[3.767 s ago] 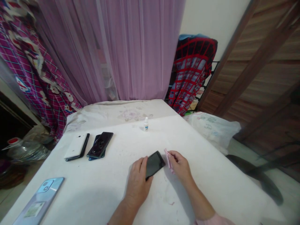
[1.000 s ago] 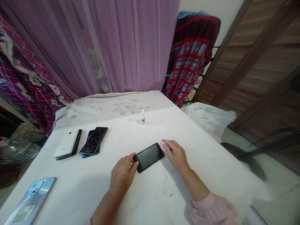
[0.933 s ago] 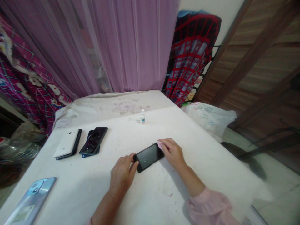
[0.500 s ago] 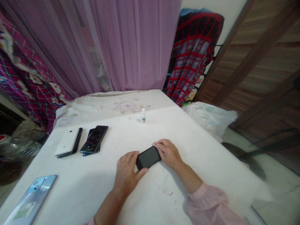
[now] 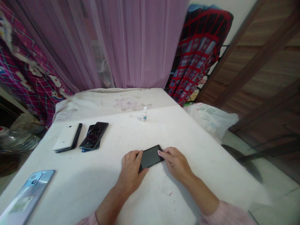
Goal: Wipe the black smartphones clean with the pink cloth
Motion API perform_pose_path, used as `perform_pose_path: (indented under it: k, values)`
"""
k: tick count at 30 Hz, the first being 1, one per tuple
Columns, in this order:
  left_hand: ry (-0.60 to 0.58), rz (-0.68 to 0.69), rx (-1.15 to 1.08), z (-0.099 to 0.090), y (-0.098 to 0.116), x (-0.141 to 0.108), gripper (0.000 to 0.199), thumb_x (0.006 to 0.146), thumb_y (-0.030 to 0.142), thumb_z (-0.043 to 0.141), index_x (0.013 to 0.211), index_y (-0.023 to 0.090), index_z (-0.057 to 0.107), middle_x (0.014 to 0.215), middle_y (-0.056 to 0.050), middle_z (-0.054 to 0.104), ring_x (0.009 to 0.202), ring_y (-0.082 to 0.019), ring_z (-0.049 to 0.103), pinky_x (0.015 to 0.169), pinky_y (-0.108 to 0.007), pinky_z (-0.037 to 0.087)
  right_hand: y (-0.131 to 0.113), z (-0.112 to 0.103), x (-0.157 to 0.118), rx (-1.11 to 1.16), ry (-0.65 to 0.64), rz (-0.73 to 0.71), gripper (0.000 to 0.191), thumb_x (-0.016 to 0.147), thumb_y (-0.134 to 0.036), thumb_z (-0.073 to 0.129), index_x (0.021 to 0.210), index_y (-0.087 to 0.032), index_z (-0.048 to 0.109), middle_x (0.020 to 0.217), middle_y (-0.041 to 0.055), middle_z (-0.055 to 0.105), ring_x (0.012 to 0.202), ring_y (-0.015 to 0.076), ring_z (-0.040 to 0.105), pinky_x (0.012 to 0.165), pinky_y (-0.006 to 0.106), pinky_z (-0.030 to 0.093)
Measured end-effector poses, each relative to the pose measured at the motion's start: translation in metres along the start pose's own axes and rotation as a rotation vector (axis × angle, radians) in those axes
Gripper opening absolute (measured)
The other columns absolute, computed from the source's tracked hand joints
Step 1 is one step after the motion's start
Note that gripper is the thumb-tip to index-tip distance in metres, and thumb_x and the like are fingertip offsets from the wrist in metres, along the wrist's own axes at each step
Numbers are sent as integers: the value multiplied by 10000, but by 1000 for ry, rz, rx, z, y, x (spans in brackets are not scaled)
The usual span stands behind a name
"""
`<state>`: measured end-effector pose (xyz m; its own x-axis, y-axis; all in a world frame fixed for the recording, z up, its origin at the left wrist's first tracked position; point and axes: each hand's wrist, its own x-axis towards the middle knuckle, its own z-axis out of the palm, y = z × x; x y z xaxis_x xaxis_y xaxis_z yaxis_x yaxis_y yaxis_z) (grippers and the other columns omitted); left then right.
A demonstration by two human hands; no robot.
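A black smartphone [image 5: 151,157] lies screen up on the white-covered table, tilted a little with its right end farther away. My left hand [image 5: 130,168] grips its left end, fingers along the far edge and thumb at the near corner. At the phone's right end, my right hand [image 5: 175,163] pinches a small white pad [image 5: 159,152] against the screen; most of the pad is hidden under the fingers, so its material is unclear. Beyond the phone stands a small white dropper bottle [image 5: 144,115] with a blue mark on its label.
To the left, a white phone [image 5: 67,137] rests on a dark one, beside two stacked dark phones [image 5: 95,136]. A light blue phone [image 5: 29,197] lies back up at the near left. A plastic bag [image 5: 211,120] sits past the table's right edge. Purple curtains [image 5: 140,43] hang behind.
My right hand has shifted from the phone's far right corner nearer, onto the screen's right part, with the white pad. My left hand still holds the left end. The view has shifted slightly.
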<state>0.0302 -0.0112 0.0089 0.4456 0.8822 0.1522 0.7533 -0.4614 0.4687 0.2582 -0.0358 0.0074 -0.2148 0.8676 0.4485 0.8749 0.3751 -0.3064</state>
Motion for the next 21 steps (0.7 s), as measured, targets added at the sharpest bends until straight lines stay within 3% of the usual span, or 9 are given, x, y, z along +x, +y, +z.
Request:
perform_pose_path:
  k: [6, 9, 15, 17, 21]
  values:
    - [-8, -5, -24, -1, 0, 1, 555, 784, 296, 598, 1317, 187, 489, 1221, -130, 559, 1154, -304, 487, 1006, -479, 342, 10, 20, 39, -61, 32, 63, 295, 906, -157, 472, 980, -271, 733, 820, 34, 632, 773, 174, 578, 686, 278, 484]
    - [18, -12, -29, 0, 1, 0, 557, 786, 299, 592, 1320, 194, 474, 1216, -123, 561, 1148, -303, 492, 1003, -488, 340, 9, 19, 30, -20, 58, 71, 305, 912, -176, 459, 1009, -279, 729, 818, 31, 634, 754, 170, 582, 676, 275, 495]
    - [81, -5, -61, 6, -2, -3, 622, 771, 246, 610, 1348, 184, 385, 1225, -121, 562, 1153, -302, 488, 1006, -504, 336, -3, 2, -14, 36, 68, 95, 344, 919, -188, 427, 1100, -289, 701, 837, 36, 640, 759, 167, 587, 648, 274, 498]
    - [94, 0, -76, 7, -3, -3, 642, 762, 230, 622, 1348, 179, 368, 1220, -127, 563, 1150, -305, 491, 1000, -509, 341, -3, 3, -12, 28, 67, 98, 342, 922, -187, 421, 1082, -279, 708, 836, 40, 641, 758, 169, 588, 650, 278, 498]
    - [102, 3, -96, 7, -5, -2, 641, 758, 220, 623, 1343, 196, 363, 1210, -123, 573, 1132, -307, 512, 989, -520, 349, 1, 14, 17, -34, 68, 103, 323, 919, -186, 435, 991, -275, 737, 790, 34, 634, 722, 173, 581, 635, 278, 486]
